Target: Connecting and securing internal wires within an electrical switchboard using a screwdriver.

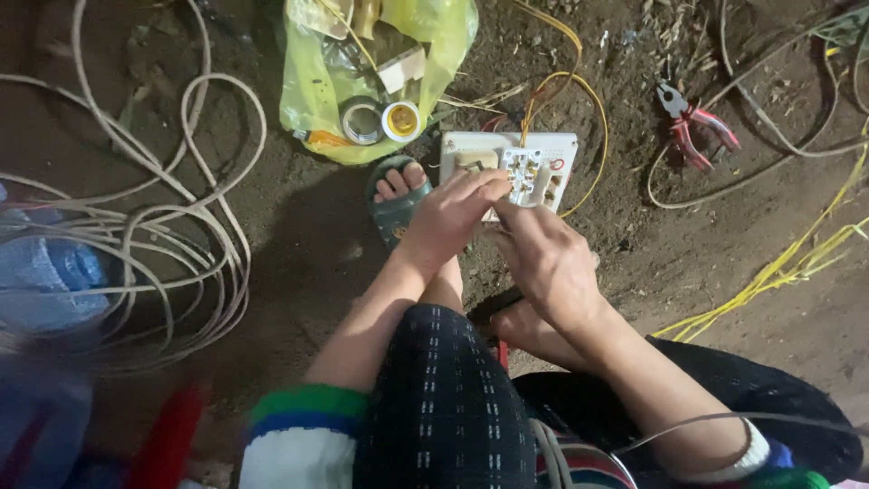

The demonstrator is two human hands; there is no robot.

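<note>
Both hands meet over a white switch board (pixel 507 163) lying face-down on the dirt floor (pixel 308 244), at twelve o'clock from the knees. The left hand (pixel 448 217) covers the board's lower left corner, fingers pressed together on it. The right hand (pixel 543 258) pinches something too small to make out at the terminals. Red-handled pliers (pixel 692 127) lie at two o'clock; a yellow bag (pixel 308 91), cut off at the top, lies at eleven.

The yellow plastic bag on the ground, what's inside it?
At the mouth of the yellow plastic bag lie a roll of tape, a white lamp holder and a small cardboard piece. The bag's folds cover whatever sits deeper.
</note>
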